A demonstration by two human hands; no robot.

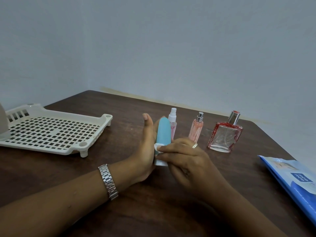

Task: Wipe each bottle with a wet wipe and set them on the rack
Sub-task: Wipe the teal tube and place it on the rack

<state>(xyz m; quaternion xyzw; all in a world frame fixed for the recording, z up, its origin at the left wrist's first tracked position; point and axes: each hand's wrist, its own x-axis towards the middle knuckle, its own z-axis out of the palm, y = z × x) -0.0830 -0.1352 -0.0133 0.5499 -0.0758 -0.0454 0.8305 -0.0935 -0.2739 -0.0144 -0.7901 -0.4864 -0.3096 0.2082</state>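
Above the dark wooden table (153,211), my left hand (145,151) grips the rounded blue plastic bottle (163,134); my right hand (186,161) pinches a small white wet wipe (157,147) against it.

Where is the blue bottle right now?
The blue bottle is mid-table, held upright in the left hand, with the right hand pressing a wipe on it.

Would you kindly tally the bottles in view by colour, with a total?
Teal bottle, held in the left hand: 1
Pink spray bottles: 2
Red-edged glass bottle: 1
Total: 4
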